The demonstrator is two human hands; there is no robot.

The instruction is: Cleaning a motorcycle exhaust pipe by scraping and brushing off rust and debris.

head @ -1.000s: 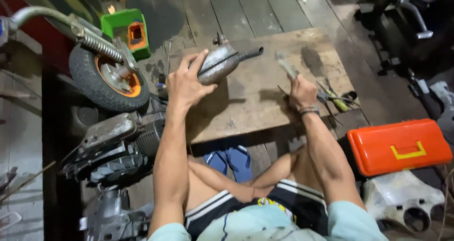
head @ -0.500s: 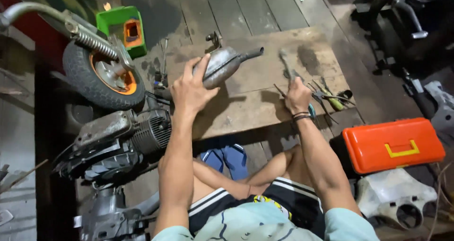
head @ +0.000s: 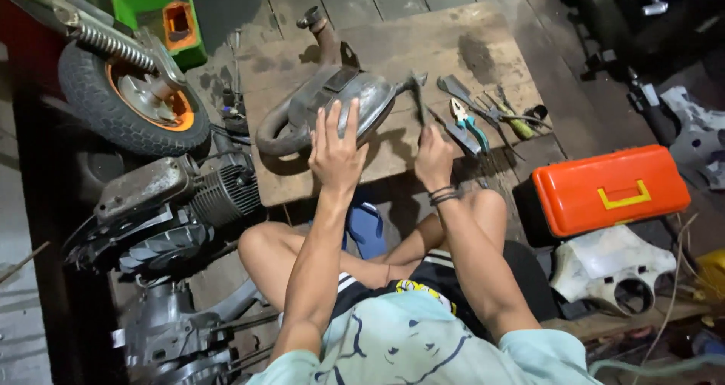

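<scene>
Fingers (head: 326, 124) overlap the muffler (head: 332, 105); right hand (head: 433, 158) hides its tool's handle.

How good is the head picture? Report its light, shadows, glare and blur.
Head view: light falls from above on the wooden board, while the left edge and top right corner sink into dark; the left hand on the grey muffler casts a soft shadow; the orange toolbox shows mild sheen, no harsh glare; the right hand and the tools look sharp; the frame edges bend slightly.
</scene>
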